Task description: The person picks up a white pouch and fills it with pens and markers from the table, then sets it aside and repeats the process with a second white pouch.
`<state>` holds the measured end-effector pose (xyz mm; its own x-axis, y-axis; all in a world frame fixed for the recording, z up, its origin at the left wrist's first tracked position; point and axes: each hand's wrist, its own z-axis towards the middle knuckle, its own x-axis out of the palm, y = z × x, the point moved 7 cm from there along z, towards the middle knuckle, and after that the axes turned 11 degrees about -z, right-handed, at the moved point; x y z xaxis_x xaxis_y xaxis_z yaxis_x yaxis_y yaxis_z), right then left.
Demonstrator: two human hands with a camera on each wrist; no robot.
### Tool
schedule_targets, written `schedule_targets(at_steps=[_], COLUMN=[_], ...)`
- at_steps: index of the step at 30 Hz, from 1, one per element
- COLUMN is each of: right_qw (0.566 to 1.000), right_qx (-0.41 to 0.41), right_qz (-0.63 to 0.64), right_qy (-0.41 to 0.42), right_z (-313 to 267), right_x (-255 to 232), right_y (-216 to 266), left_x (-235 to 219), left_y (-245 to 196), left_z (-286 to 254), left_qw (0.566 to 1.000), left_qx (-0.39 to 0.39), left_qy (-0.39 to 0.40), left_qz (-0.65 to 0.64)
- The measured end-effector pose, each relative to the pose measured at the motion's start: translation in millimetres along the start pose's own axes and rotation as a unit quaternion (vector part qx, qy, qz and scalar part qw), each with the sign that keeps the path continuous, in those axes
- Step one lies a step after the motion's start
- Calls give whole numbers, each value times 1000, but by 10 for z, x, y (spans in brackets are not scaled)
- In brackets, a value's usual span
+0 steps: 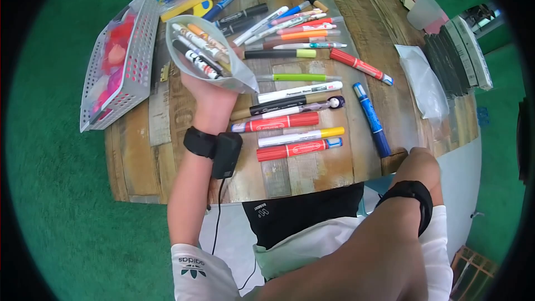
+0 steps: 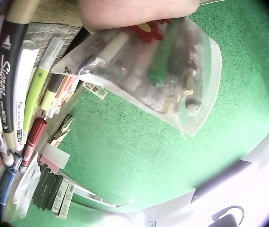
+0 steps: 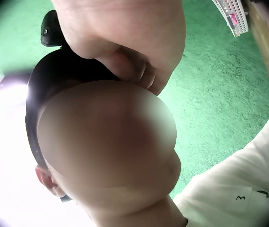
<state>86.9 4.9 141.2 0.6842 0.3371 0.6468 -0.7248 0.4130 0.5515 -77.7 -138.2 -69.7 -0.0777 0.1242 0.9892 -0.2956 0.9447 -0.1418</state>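
My left hand grips an open, frosted pouch from below, over the left part of the table. Several pens stick up inside the pouch. In the left wrist view, the pouch shows a red flower print and a green pen through its side. My right arm is bent back, so that hand is outside the head view. In the right wrist view, the right hand is raised to the head with bent fingers, right at the black headgear; I cannot tell whether it grips it.
Markers lie in a rough column on the wooden table, among them a red marker and a green marker. A blue marker lies right of them. A white basket stands left; a plastic bag and dark boxes stand right.
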Motion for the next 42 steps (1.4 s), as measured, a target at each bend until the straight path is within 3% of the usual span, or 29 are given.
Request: schedule_targets(at_steps=[12, 15, 18, 19, 21, 23, 24, 25, 27, 28, 29, 30, 32, 34, 35, 37, 40, 41, 42], right_qw=[972, 954, 942, 940, 939, 879, 707, 754, 558, 385, 325, 229, 213, 280, 280, 283, 250, 248, 249], right_qx=[87, 120, 147, 155, 167, 124, -170, -3, 77, 67, 73, 174, 154, 158, 156, 252, 310, 358, 355], right_qz=[-140, -173, -198, -203, -210, -395, -656, -611, -792, -908, -916, -938, -949, -928, -929, -916, -910, -888, -889], right_qy=[-168, -212, -226, -225, -215, -238, -202, -240, -237, -151, -224, -194, -175, -187, -184, -129, -115, -151, -149], right_z=[-93, -201, -125, -135, -82, -135, -188, -221, -312, -225, -440, -465, -631, -715, -740, -810, -947, -1023, -1036], right_x=[-241, -445, -471, -585, -610, -830, -828, -996, -1012, -770, -1149, -1205, -1507, -1772, -1864, -2124, -2366, -2472, -2504], right_y=[-66, 134, -33, 117, 109, 382, 587, 702, 1098, 1183, 1329, 1391, 1551, 1608, 1609, 1485, 1344, 1332, 1305], left_x=[-52, -55, -97, -154, -106, -58, -79, -109, -171, -167, -92, -12, 48, 47, 39, 60, 54, 50, 58], left_y=[-26, -35, -65, -67, -43, 53, 112, 73, -45, -92, -82, -59, -54, -39, -24, -9, -7, -13, -14], left_z=[96, 121, 135, 166, 150, 61, 23, 41, 139, 155, 120, 65, 19, 11, 6, -6, -28, -30, -32], left_qw=[997, 992, 994, 987, 990, 983, 969, 971, 993, 998, 998, 999, 1000, 999, 999, 999, 999, 999, 999], left_qx=[-49, -85, -68, -100, -94, -104, -116, -103, -62, -41, -31, -7, 18, 16, 17, 23, 24, 29, 34], left_qy=[6, 56, 39, 87, 61, 28, 21, 24, 37, 42, 43, 21, 2, -8, -20, -21, -31, -30, -29], left_qz=[-61, -80, -72, -92, -86, -150, -218, -215, -89, -27, -27, -26, -25, -34, -36, -28, -27, -17, -7])
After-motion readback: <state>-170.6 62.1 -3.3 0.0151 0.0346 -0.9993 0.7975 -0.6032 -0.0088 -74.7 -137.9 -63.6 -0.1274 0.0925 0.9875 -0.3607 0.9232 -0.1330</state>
